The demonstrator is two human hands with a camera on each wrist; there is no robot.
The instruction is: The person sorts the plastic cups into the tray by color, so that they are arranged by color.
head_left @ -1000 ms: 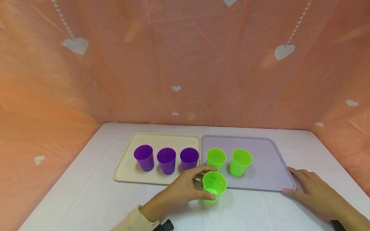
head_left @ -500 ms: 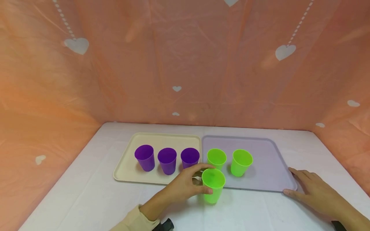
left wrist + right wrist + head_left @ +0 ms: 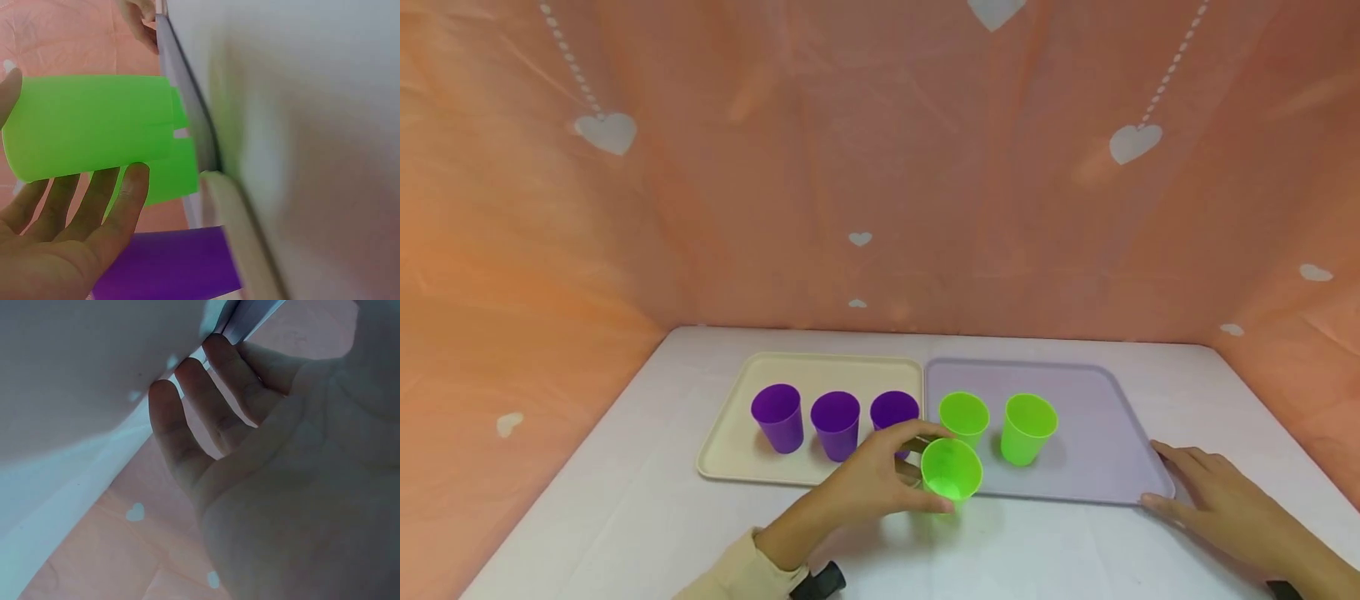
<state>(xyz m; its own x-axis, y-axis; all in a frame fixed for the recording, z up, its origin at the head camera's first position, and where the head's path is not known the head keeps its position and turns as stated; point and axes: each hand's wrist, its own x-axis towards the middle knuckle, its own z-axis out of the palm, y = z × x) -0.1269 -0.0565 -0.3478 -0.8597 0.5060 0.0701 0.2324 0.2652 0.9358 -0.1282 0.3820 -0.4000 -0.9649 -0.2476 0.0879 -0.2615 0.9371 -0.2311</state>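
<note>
My left hand (image 3: 876, 479) grips a green cup (image 3: 952, 472) between thumb and fingers, its open mouth facing up. The cup is in front of the seam between the two trays; in the left wrist view its base (image 3: 165, 119) is clear of the white tabletop. On the lavender tray (image 3: 1093, 450) stand two more green cups, one (image 3: 964, 412) partly behind the held cup, the other (image 3: 1027, 429) to its right. My right hand (image 3: 1221, 504) lies at that tray's right front corner, thumb and fingertips at the edge, fingers extended and holding no cup.
Three purple cups stand in a row on the cream tray (image 3: 718, 458): left (image 3: 778, 421), middle (image 3: 837, 427) and right (image 3: 893, 408), the last partly behind my left hand. Both trays lie side by side on a white-covered table (image 3: 1060, 550). An orange curtain (image 3: 880, 167) with hearts surrounds it.
The held green cup has tilted and risen slightly, its mouth turned more toward the head camera. My right hand has stayed at the tray corner. The head view has shifted slightly.
</note>
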